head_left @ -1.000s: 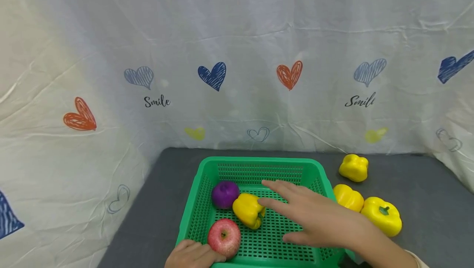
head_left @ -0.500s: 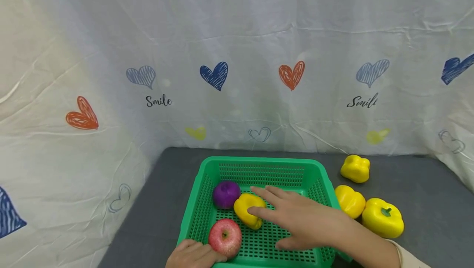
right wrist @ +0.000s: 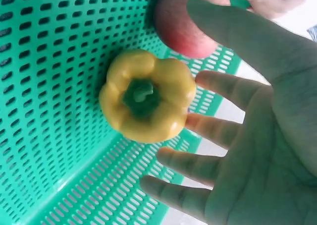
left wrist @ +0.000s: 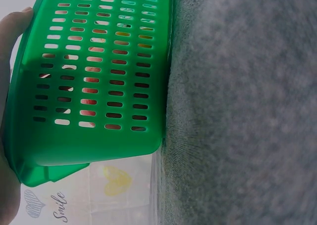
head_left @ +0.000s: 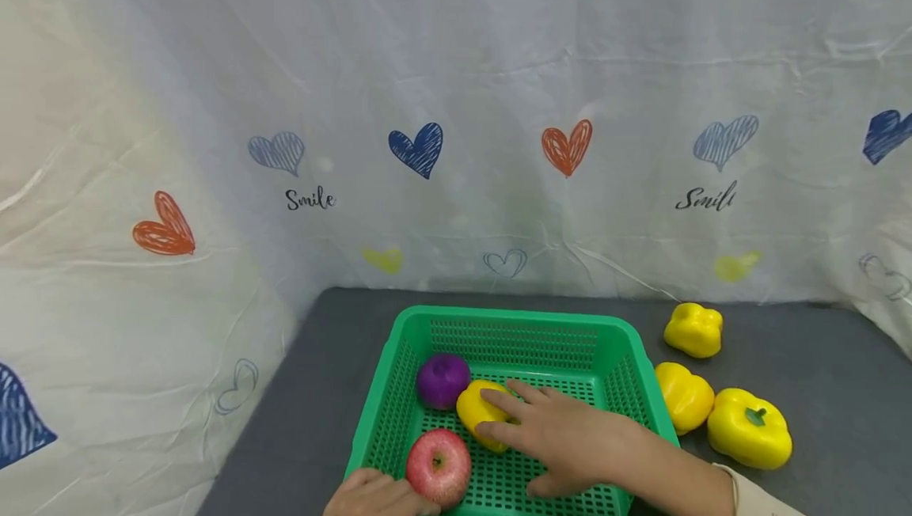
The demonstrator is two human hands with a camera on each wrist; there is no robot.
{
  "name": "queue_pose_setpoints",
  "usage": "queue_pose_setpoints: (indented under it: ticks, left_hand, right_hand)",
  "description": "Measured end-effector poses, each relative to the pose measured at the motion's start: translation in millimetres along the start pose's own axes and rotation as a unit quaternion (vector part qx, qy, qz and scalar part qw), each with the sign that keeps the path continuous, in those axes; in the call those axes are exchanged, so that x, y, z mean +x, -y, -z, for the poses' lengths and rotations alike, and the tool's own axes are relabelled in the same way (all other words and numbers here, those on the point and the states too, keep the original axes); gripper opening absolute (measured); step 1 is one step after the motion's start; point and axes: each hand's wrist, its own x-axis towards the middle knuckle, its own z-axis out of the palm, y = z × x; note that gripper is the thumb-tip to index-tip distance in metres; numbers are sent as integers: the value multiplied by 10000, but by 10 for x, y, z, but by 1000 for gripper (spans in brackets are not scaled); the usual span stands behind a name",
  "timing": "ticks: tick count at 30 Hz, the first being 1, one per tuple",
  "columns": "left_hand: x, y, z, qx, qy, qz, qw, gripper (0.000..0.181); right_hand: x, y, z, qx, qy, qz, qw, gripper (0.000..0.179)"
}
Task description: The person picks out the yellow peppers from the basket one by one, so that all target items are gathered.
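Note:
My left hand [head_left: 379,495] grips the front rim of a green plastic basket [head_left: 659,401] near its left corner. In the left wrist view the thumb lies along the rim of the basket [left wrist: 94,145]. My right hand [head_left: 563,433] reaches into the basket with spread fingers, fingertips right at a yellow bell pepper [head_left: 476,413]. The right wrist view shows this pepper [right wrist: 148,96] with its green stem toward the palm side, and the thumb raised away from it. A red apple [head_left: 438,464] lies in front of the pepper, and a round purple vegetable [head_left: 443,381] sits behind it.
Several more yellow peppers lie on the dark grey table right of the basket: one at the back [head_left: 694,330], a middle pepper [head_left: 684,397] beside the basket wall, and a front pepper [head_left: 750,429]. A white curtain [head_left: 484,65] printed with hearts hangs behind the table.
My right hand has moved left and down into the basket, from above it to the yellow pepper. The left hand stays on the rim. The head view has shifted slightly.

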Motion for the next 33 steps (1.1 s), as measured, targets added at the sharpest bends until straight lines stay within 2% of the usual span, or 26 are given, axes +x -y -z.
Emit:
queue_pose_setpoints:
  ticks: [3, 6, 11, 16, 19, 22, 27, 31, 33]
  left_hand:
    - [9, 5, -43, 132, -265, -194, 9994, 10]
    - [48, 29, -53, 229, -580, -359, 9974, 13]
    - [63, 4, -23, 119, -422, -208, 9988, 9]
    - [56, -21, 16, 9, -87, -36, 10000, 5]
    - [53, -13, 24, 59, -86, -80, 9999, 5]
    - [52, 1, 19, 83, -152, -183, 9997, 5]
    - [42, 8, 26, 53, -20, -178, 9998, 5]
    - [43, -1, 21, 28, -40, -186, 9998, 5]
    - [47, -2, 8, 34, -155, -229, 9996, 7]
  right_hand:
    - [3, -19, -23, -42, -44, 52, 10000, 76]
    - [62, -38, -21, -192, -358, 141, 9991, 72]
    - [172, -90, -51, -202, -807, 274, 9962, 63]
    - [198, -150, -108, 335, -526, 233, 9978, 64]
    - [223, -189, -148, 603, -503, 286, 9965, 64]
    - [272, -235, -186, 655, -760, 442, 9940, 59]
    - [325, -298, -238, 586, -1143, 644, 9896, 51]
    - [319, -317, -265, 737, -1064, 725, 9889, 56]
    - [314, -325, -270, 799, -984, 744, 9891, 60]
